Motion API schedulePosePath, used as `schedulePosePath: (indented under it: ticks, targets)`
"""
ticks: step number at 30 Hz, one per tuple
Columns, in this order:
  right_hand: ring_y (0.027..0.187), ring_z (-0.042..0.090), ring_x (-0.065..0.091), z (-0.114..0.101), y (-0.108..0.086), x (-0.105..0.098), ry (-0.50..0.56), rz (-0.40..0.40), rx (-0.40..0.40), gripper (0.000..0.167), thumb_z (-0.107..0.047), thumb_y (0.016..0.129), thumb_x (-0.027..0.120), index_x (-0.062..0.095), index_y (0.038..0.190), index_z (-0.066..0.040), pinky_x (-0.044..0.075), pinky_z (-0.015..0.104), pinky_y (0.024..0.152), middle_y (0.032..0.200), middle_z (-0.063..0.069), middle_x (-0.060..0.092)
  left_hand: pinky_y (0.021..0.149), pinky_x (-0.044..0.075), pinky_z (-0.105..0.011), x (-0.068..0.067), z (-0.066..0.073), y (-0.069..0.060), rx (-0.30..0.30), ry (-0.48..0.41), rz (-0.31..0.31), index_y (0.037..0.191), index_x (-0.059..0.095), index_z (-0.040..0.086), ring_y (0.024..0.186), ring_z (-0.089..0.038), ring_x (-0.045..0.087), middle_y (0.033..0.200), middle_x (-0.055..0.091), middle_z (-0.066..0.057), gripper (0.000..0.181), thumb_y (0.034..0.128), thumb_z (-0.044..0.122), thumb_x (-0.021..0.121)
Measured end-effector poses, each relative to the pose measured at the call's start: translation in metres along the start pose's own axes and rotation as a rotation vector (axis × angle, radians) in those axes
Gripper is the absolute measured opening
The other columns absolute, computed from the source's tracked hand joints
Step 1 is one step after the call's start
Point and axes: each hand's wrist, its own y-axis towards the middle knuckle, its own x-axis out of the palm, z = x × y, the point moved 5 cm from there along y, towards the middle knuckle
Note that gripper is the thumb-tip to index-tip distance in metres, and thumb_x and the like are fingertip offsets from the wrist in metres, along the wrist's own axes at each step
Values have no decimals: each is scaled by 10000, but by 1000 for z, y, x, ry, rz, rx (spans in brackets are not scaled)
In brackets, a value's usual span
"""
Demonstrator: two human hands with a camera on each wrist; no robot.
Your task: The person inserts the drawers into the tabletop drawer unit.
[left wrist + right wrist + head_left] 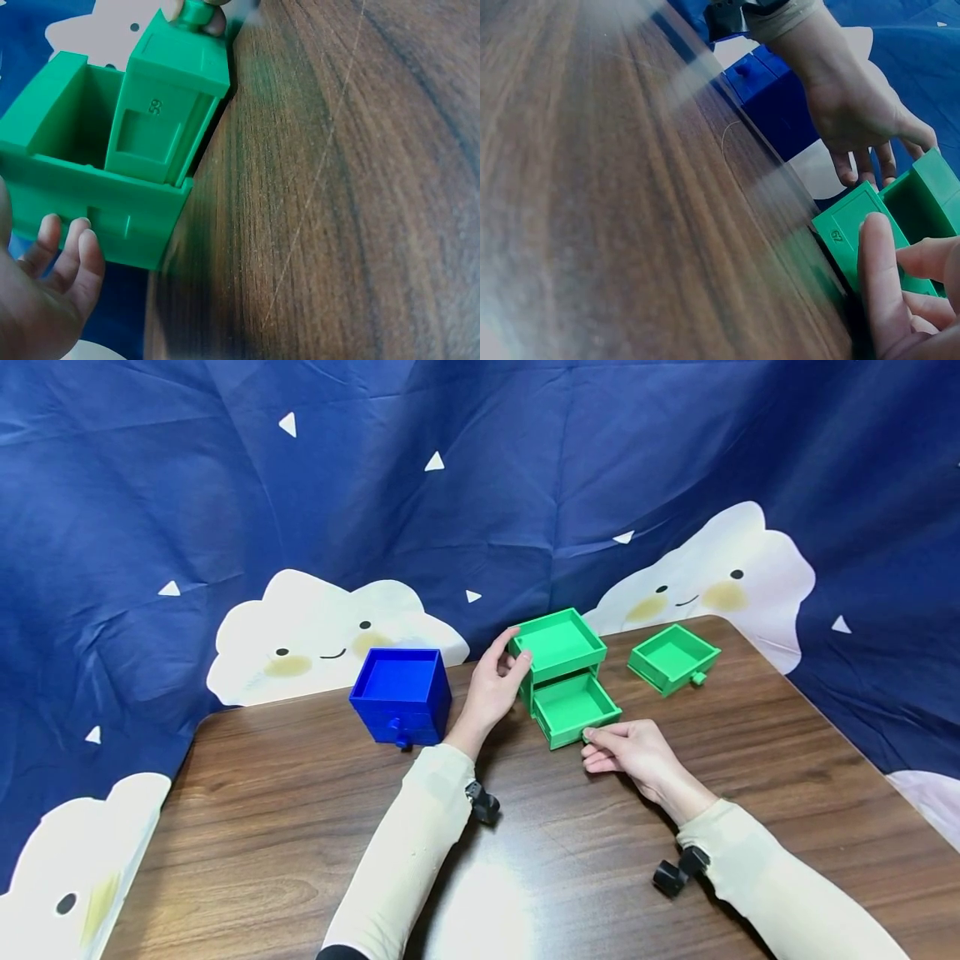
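A small green drawer cabinet (558,660) with a tray-like top stands right of centre in the head view. Its lower drawer (576,706) sticks far out of the front; above it the upper slot is a dark gap. My right hand (637,758) pinches that drawer's knob (196,13) between thumb and fingers. Against the cabinet's left side rests my left hand (495,685), its fingers loosely bent and spread along the wall and top edge. A separate green drawer (675,656), knob outward, lies on the table to the right of the cabinet.
A blue drawer cabinet (401,697), knobs at its front, stands left of the left hand. Wood-grain table (300,827) extends beneath everything. Behind its far edge hangs a dark blue curtain (495,485) with white clouds and triangles.
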Motion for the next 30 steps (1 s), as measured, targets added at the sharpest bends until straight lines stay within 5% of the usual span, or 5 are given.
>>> schedulePosePath:
  ticks: [30]
  targets:
    - [648, 105, 772, -3, 20, 6, 17, 12, 19, 387, -48, 1076, 613, 585, 1285, 276, 661, 281, 709, 758, 57, 779, 797, 435, -222, -1, 2, -1, 3, 4, 4, 1582, 549, 190, 808, -87, 501, 961, 517, 23, 514, 1085, 268, 654]
